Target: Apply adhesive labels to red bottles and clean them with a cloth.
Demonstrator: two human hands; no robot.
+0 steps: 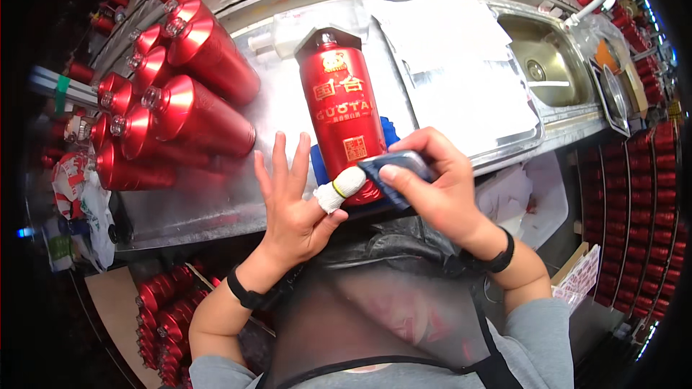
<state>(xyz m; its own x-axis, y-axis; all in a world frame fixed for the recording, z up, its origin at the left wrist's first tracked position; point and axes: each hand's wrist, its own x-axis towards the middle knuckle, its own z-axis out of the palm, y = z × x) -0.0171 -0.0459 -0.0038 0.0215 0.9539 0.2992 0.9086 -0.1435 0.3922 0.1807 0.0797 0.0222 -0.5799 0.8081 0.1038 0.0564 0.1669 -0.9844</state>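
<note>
One red bottle (339, 112) lies label-up on a blue support (390, 130) on the metal table (173, 222), likely cradled against rolling. Left hand (292, 205): fingers apart, gripping nothing; one wears a white cloth wrap (350, 181), yellow band probably securing it. Right hand (443, 191): thumb and fingers clamped on one dark pad (411, 161). Left side: roughly ten capped bottles (200, 115), overlapping. One sink (537, 68).
</note>
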